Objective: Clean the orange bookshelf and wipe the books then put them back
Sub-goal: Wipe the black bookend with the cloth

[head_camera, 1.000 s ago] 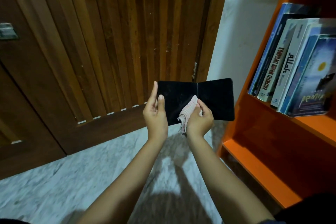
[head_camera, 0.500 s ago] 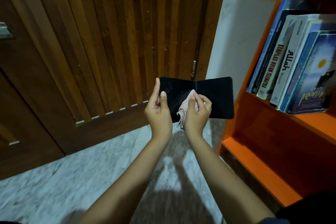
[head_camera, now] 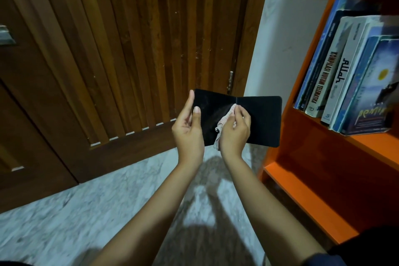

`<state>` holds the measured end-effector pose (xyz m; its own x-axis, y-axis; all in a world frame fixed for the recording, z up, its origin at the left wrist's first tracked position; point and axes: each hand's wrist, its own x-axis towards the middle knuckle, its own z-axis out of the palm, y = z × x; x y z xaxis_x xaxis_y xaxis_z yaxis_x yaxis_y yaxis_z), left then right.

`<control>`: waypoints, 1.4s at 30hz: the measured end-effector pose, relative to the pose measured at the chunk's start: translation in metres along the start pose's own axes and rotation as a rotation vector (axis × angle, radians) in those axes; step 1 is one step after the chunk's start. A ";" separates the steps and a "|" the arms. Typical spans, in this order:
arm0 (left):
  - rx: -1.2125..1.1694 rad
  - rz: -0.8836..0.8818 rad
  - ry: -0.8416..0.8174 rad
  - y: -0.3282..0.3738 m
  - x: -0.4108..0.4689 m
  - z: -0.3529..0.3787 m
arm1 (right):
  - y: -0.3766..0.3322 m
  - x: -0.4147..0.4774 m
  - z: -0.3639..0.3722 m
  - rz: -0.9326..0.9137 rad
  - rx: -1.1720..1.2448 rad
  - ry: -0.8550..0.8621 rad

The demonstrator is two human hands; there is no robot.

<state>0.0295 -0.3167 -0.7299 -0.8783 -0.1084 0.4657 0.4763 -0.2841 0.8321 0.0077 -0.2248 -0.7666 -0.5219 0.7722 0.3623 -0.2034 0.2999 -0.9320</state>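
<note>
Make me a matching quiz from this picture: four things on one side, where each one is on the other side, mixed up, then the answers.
Things
1. black book
2. cloth
3. row of books
4. door

Places
A. standing on the orange shelf
B. pinched in the right hand, against the black book
C. at the back, left of the wall
D. held open, its left edge gripped by the left hand

Pairs: 1-D, 2-B, 3-A, 4-C
</note>
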 end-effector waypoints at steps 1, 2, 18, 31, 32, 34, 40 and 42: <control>0.000 0.003 -0.017 0.002 -0.001 -0.001 | -0.001 0.002 0.001 0.012 0.014 0.014; 0.000 0.007 -0.032 0.003 -0.001 -0.001 | -0.001 0.004 0.002 0.018 0.025 0.026; 0.008 -0.036 -0.129 0.017 0.016 -0.006 | -0.016 0.004 0.009 -0.222 0.063 -0.168; 0.000 -0.148 -0.214 0.020 0.020 -0.012 | -0.032 -0.007 0.013 -0.467 0.097 -0.373; -0.009 -0.165 -0.220 0.020 0.021 -0.012 | -0.032 -0.006 0.012 -0.482 0.100 -0.382; -0.026 -0.193 -0.227 0.023 0.021 -0.012 | -0.032 -0.005 0.012 -0.529 0.100 -0.401; -0.158 -0.332 -0.154 0.025 0.023 -0.016 | -0.032 -0.008 0.006 -0.721 0.092 -0.551; -0.180 -0.379 -0.109 0.024 0.025 -0.018 | -0.030 -0.009 0.001 -0.757 0.071 -0.606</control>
<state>0.0188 -0.3435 -0.7036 -0.9755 0.1341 0.1745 0.0975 -0.4474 0.8890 0.0177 -0.2414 -0.7423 -0.5659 -0.0364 0.8237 -0.7003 0.5486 -0.4568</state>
